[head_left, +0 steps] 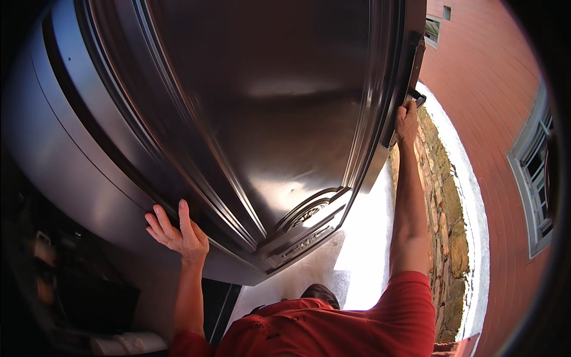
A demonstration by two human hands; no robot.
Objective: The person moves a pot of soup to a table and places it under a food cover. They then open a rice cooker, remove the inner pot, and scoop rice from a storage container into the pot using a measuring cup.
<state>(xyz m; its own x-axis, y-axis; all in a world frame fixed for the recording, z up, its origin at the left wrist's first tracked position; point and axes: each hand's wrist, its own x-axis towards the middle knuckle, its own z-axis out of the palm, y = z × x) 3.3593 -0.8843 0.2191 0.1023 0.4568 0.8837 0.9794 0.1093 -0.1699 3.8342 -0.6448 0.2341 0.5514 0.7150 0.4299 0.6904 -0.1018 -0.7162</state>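
Note:
A large dark brown door (285, 53) with moulded panels and an ornate raised pattern near its bottom stands in front of me. My right hand (407, 122) is closed at the door's right edge, at the black door handle (420, 97); its grip is partly hidden. My left hand (179, 233) is raised, fingers spread, against or just in front of the smooth dark frame-like panel (113, 172) left of the door. Whether its palm touches the surface I cannot tell.
Bright sunlit floor (366, 250) lies beyond the door's lower edge. To the right run a low stone wall (449, 232) with a white top and a reddish tiled wall (476, 101) with a window (535, 172). Dark clutter (89, 291) and a whitish cylinder (134, 343) are at lower left.

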